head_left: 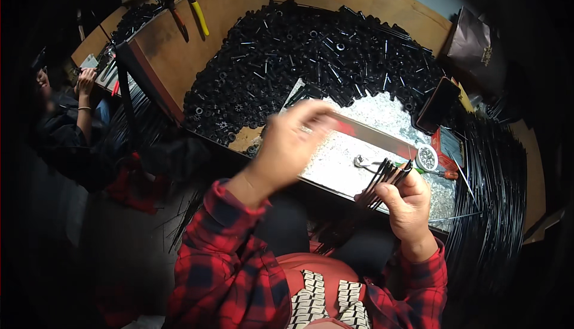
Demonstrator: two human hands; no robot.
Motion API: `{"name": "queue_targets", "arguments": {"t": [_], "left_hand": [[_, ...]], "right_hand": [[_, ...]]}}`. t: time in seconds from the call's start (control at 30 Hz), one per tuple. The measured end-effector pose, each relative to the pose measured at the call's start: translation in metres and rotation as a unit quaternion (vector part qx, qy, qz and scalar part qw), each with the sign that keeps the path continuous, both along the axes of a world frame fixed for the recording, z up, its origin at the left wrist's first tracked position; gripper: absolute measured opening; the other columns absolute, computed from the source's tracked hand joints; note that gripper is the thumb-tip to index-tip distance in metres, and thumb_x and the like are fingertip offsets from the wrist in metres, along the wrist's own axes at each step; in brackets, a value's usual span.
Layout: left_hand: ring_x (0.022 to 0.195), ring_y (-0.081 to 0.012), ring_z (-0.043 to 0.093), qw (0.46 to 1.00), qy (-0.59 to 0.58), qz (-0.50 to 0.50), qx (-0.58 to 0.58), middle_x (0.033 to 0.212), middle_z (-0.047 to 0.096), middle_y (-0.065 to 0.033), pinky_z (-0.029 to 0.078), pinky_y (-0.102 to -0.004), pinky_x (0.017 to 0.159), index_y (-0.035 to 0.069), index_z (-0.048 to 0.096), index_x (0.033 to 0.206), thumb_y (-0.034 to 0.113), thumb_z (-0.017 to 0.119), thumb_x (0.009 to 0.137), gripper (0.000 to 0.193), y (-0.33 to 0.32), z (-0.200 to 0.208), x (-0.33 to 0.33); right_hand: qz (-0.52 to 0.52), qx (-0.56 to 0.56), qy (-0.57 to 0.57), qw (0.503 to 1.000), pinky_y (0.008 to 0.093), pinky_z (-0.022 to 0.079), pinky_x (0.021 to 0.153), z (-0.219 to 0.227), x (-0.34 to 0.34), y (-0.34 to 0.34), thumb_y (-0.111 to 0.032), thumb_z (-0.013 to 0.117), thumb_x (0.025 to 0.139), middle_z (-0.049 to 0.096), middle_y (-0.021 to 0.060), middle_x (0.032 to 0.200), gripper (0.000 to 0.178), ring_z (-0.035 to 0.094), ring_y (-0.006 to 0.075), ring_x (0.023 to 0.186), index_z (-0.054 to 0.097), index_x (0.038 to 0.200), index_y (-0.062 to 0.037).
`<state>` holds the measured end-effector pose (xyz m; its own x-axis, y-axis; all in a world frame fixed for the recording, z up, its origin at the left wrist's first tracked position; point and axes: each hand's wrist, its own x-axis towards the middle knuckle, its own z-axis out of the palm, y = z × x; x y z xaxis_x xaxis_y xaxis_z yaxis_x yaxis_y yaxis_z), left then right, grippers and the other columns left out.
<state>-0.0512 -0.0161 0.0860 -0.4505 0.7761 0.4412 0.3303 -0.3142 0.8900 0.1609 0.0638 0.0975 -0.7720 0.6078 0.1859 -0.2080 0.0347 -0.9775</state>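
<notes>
Right of centre, the right hand pinches a bundle of thin black rods near their tips, likely keeping the ends gathered. Left of centre, the left hand blurs; can't tell its grip. A round white dish sits just beside the bundle; heaped black parts up top crowd the bright worktop.

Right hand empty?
No, the right hand grips a bundle of thin black wires between thumb and fingers.
</notes>
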Motion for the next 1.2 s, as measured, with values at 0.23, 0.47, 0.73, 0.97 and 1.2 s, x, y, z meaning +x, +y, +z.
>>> {"name": "queue_targets", "arguments": {"t": [0.23,0.47,0.73,0.97,1.2], "left_hand": [[0.094,-0.032,0.054,0.742,0.464,0.399,-0.272,0.093,0.056,-0.0116,0.048,-0.041,0.076,0.005,0.067,0.097,0.008,0.064,0.08,0.017,-0.031,-0.111,-0.158],[0.092,-0.0308,0.054,0.742,0.507,0.368,-0.24,0.094,0.056,-0.0109,0.046,-0.0404,0.078,0.004,0.064,0.093,0.005,0.067,0.075,0.019,-0.018,-0.111,-0.152],[0.091,-0.0303,0.057,0.791,0.503,0.309,-0.162,0.1,0.057,-0.0132,0.047,-0.0391,0.081,0.002,0.058,0.1,0.001,0.064,0.077,0.023,-0.017,-0.111,-0.144],[0.083,-0.0117,0.062,0.997,-0.002,0.034,0.062,0.103,0.055,-0.0052,0.052,-0.0247,0.075,-0.004,0.056,0.105,-0.005,0.061,0.086,0.019,0.018,-0.029,-0.042],[0.095,-0.0168,0.063,0.967,-0.174,-0.164,0.085,0.114,0.061,-0.0111,0.053,-0.029,0.084,-0.002,0.058,0.118,0.0,0.057,0.091,0.027,0.008,0.003,0.014]], "right_hand": [[-0.003,0.04,-0.001,0.999,0.0349,0.058,0.068,-0.002,0.005,0.006,-0.006,0.054,0.093,0.066,0.015,0.079,0.013,0.069,0.0241,0.071,0.051,0.101,0.0043],[-0.014,-0.01,-0.005,1.0,0.0266,0.053,0.069,-0.003,0.013,0.016,-0.001,0.058,0.091,0.065,0.0074,0.086,0.012,0.065,0.0142,0.075,0.056,0.102,0.0021],[-0.017,0.025,-0.012,0.999,0.0253,0.052,0.068,0.003,0.022,0.007,-0.005,0.059,0.092,0.065,0.0078,0.081,0.007,0.063,0.0126,0.072,0.055,0.09,0.0002],[0.043,-0.005,0.017,0.999,0.0259,0.052,0.064,-0.005,0.012,0.012,-0.006,0.059,0.092,0.064,0.0083,0.076,0.014,0.065,0.0143,0.072,0.05,0.084,-0.0004],[0.092,-0.025,0.034,0.995,0.023,0.048,0.06,-0.011,-0.01,0.017,-0.01,0.059,0.093,0.061,0.004,0.077,0.013,0.06,0.0083,0.069,0.052,0.086,-0.0016]]}}
